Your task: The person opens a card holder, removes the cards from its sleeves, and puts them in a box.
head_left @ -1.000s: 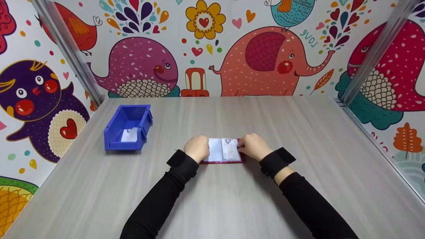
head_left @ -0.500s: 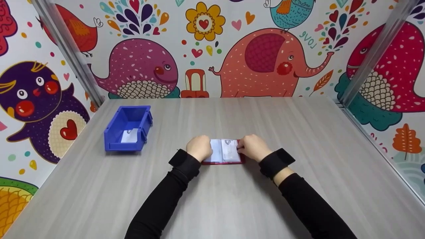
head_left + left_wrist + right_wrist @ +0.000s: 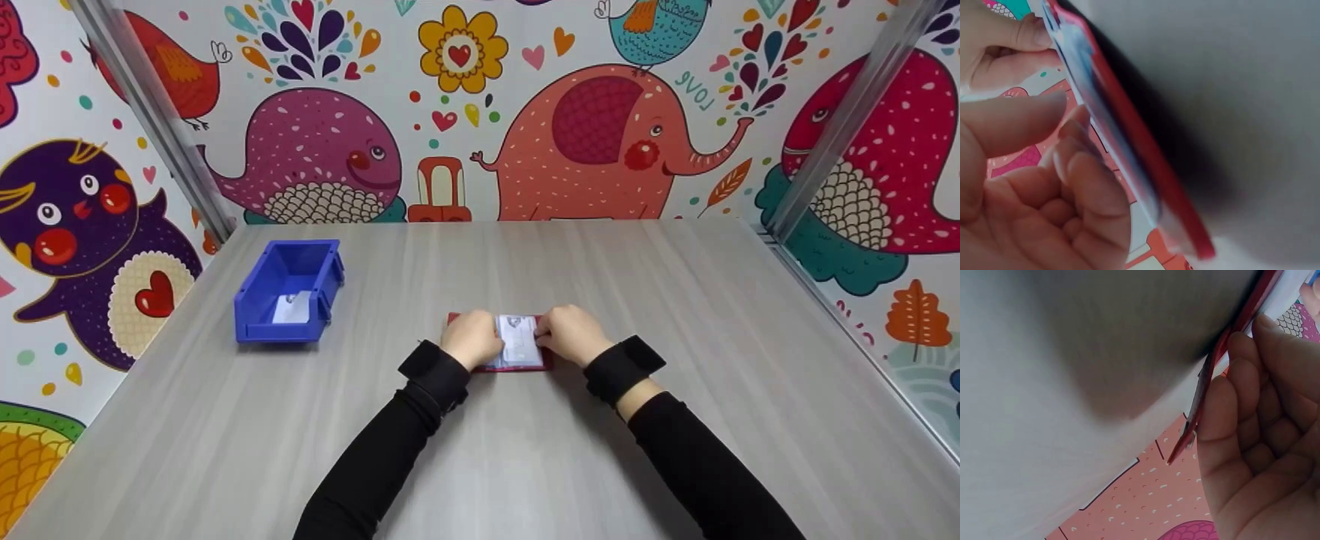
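Observation:
A small red card holder (image 3: 534, 368) lies opened out on the table, with pale clear sleeves inside. In its right half sits a whitish card (image 3: 517, 339) with a small grey picture. My right hand (image 3: 576, 335) pinches the right edge of the holder between thumb and forefinger; the right wrist view shows the red cover (image 3: 1221, 346) at those fingertips. Over the holder's left half is my left hand (image 3: 472, 339), fingers curled, the thumb and forefinger tips at the sleeves. In the left wrist view, whether those tips pinch a sleeve cannot be made out.
A blue plastic bin (image 3: 285, 292) stands at the left of the table (image 3: 630, 465), with a white card (image 3: 292, 307) inside. Walls with printed cartoon animals (image 3: 592, 142) and metal posts (image 3: 154, 120) border the table at the back and sides.
My left hand has slid right, from the holder's left edge toward its middle, covering the left sleeve and baring the red upper left corner. My right hand stays at the right edge.

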`<state>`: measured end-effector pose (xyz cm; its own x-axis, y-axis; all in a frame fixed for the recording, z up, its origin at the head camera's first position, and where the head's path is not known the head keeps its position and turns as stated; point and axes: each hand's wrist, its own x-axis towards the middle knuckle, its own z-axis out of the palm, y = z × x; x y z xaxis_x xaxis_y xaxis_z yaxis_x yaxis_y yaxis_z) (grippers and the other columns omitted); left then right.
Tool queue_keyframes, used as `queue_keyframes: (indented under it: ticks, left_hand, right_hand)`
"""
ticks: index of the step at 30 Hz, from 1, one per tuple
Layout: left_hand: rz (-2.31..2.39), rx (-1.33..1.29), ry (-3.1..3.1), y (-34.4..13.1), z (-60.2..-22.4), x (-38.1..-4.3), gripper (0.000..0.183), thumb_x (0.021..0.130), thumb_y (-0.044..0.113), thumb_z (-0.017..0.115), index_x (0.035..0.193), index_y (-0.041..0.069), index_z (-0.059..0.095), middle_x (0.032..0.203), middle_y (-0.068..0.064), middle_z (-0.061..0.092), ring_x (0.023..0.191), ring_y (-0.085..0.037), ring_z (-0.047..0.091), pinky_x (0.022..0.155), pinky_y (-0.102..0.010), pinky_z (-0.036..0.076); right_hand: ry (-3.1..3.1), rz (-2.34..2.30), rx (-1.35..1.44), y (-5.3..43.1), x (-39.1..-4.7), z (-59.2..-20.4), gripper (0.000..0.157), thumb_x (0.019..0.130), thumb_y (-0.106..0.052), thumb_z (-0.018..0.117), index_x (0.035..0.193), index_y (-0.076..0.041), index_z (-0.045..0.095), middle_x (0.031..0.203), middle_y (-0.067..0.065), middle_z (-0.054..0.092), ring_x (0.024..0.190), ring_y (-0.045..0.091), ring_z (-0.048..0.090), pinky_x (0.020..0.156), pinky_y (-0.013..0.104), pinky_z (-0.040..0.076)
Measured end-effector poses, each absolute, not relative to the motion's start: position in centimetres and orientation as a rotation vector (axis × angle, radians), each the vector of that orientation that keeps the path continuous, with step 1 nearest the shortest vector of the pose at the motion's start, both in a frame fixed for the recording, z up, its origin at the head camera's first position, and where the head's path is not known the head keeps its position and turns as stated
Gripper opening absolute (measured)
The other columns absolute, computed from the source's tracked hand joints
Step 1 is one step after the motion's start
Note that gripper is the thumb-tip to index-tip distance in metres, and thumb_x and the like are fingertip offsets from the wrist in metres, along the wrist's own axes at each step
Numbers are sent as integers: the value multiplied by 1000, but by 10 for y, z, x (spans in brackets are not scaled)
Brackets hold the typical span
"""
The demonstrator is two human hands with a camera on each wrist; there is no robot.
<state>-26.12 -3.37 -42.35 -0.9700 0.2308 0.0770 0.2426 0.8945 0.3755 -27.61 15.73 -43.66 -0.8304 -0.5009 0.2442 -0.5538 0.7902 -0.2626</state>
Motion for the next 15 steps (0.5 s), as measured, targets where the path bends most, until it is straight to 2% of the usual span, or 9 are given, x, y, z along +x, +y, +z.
queue_keyframes:
  ticks: [7, 15]
  left_hand:
    - [-595, -354, -3044, -30, -425, -261, 36, 79, 12, 67, 56, 15, 41, 76, -8, 65, 69, -25, 59, 66, -45, 52]
    - [-673, -312, -3090, -29, -426, -261, 18, 81, 15, 70, 69, 9, 58, 89, -11, 69, 78, -28, 64, 71, -46, 52]
  right_hand:
    - [-2809, 471, 851, 157, -276, -437, 4, 77, -5, 82, 79, -5, 78, 77, 4, 72, 71, 24, 67, 67, 40, 54]
    - [-2815, 461, 838, 156, -275, -436, 4, 77, -4, 81, 80, -6, 79, 77, 5, 72, 71, 26, 67, 68, 41, 54]
